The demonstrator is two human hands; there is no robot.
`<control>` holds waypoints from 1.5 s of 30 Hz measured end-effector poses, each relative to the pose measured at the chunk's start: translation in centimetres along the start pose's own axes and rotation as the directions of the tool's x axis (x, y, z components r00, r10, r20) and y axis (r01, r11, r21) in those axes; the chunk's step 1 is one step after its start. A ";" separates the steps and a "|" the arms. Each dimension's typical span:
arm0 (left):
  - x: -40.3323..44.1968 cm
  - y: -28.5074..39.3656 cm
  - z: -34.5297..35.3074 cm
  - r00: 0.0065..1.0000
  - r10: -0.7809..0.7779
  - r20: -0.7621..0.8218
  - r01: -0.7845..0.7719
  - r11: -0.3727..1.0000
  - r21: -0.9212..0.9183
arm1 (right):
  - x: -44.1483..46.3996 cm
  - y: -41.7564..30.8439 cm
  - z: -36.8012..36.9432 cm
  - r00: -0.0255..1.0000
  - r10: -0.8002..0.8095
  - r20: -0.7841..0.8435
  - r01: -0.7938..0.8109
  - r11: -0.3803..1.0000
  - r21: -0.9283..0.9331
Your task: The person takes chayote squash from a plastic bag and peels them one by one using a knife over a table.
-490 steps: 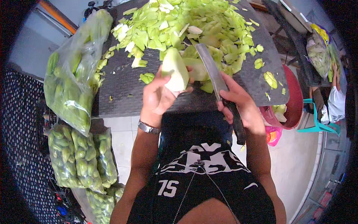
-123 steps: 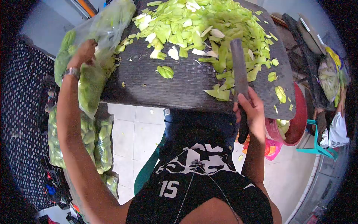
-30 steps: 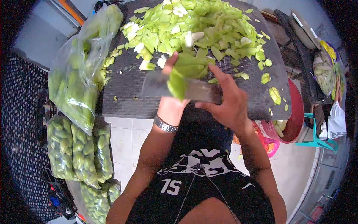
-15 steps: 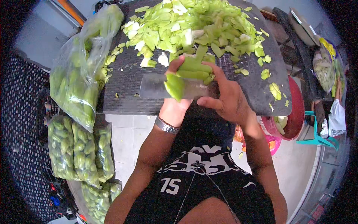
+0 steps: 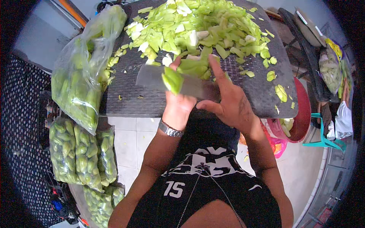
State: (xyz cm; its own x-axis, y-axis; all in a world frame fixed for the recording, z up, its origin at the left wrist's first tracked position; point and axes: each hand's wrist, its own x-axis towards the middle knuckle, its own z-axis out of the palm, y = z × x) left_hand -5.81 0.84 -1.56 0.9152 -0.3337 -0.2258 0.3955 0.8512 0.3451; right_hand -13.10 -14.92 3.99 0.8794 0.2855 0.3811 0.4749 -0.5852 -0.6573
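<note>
My left hand (image 5: 180, 103), with a metal watch at its wrist, is closed around a light green chayote (image 5: 192, 66) above the table. My right hand (image 5: 234, 99) holds a broad-bladed knife (image 5: 146, 76), its handle hidden by the fingers. The blade is slightly blurred and lies across the near side of the chayote, in front of my left palm. A cut green slice (image 5: 173, 79) clings to the flat of the blade. My right index finger stretches along the chayote's right side, and the thumb points left. Just beyond lies a big heap of chayote slices (image 5: 194, 28).
The dark woven-top table (image 5: 129, 100) carries scattered slices at its right. A clear bag of whole chayotes (image 5: 74, 83) leans on its left edge. More filled bags (image 5: 85, 154) stand below. At right are a red basin (image 5: 302, 114) and a teal stool (image 5: 323, 142).
The knife has shifted a little left and up, its blade now tilted down to the right. The slice on it moved along. My right index finger has straightened upward.
</note>
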 end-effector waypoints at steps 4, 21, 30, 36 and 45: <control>-0.7 0.1 1.1 0.997 -0.047 0.061 0.048 0.999 -0.020 | -0.1 0.5 0.6 0.996 -0.070 -0.048 0.067 0.996 -0.064; -1.5 -0.5 0.3 0.983 -0.100 0.157 0.111 0.992 -0.064 | 0.0 0.4 -0.1 0.988 0.089 0.122 -0.091 0.996 0.006; -2.5 -2.7 2.0 0.947 0.239 -0.213 -0.190 0.955 0.228 | 0.9 2.8 0.6 0.982 0.166 -0.088 -0.154 0.980 0.129; -1.5 -1.2 1.4 0.982 0.183 -0.050 -0.170 0.968 0.187 | 1.2 5.3 -1.8 0.833 0.545 0.093 -0.523 0.721 0.454; -0.8 1.0 0.0 0.992 0.096 -0.086 -0.088 0.992 0.090 | 0.9 4.2 -2.1 0.778 0.628 0.015 -0.617 0.759 0.209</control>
State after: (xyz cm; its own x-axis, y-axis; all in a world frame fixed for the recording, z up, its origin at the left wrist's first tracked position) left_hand -6.11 1.96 -1.04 0.9390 -0.2141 -0.2691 0.3183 0.8374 0.4443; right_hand -10.38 -18.66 2.93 0.9828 -0.1342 -0.1266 -0.1751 -0.4618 -0.8695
